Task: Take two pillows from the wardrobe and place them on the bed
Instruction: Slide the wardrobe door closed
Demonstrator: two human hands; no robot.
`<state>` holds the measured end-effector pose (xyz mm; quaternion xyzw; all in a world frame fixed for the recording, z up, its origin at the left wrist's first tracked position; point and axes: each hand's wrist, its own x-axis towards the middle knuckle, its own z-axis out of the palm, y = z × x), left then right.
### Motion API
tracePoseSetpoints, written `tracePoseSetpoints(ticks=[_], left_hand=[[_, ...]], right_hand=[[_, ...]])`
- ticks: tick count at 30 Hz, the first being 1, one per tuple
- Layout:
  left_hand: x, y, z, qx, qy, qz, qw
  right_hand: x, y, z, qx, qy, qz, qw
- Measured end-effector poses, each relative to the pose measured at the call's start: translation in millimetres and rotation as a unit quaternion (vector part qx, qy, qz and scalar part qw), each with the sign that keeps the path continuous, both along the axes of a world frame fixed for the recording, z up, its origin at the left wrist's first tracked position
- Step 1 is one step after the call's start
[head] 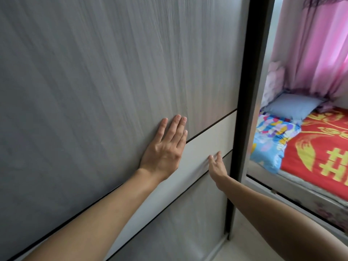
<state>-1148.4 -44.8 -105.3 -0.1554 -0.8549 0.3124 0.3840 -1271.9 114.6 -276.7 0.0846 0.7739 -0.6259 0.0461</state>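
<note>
A grey wood-grain wardrobe sliding door (94, 81) with a white band across it fills most of the view and is closed over the inside. My left hand (165, 146) lies flat on the door, palm down, fingers apart. My right hand (216, 164) touches the white band with its fingertips, close to the dark door frame (250, 91). Neither hand holds anything. At the right is the bed (320, 147) with a red and gold cover. On it lie a blue pillow (293, 106) and a colourful pillow (271, 140). The wardrobe's contents are hidden.
Pink curtains (320, 49) hang behind the bed. A pale pink cushion (274, 80) leans at the bed's far corner. Light floor (254, 247) shows between the wardrobe and the bed's side rail (301, 202).
</note>
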Motion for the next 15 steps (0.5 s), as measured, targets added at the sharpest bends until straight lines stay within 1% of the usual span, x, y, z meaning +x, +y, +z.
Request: tracePoseSetpoints(ticks=[10, 15], left_hand=[[-33, 29, 1, 0.0, 0.007, -0.01, 1.0], [-45, 33, -5, 0.009, 0.018, -0.009, 1.0]], right_hand=[[-36, 31, -1, 0.009, -0.002, 0.003, 1.0], [-49, 43, -4, 0.027, -0.007, 0.023, 0.999]])
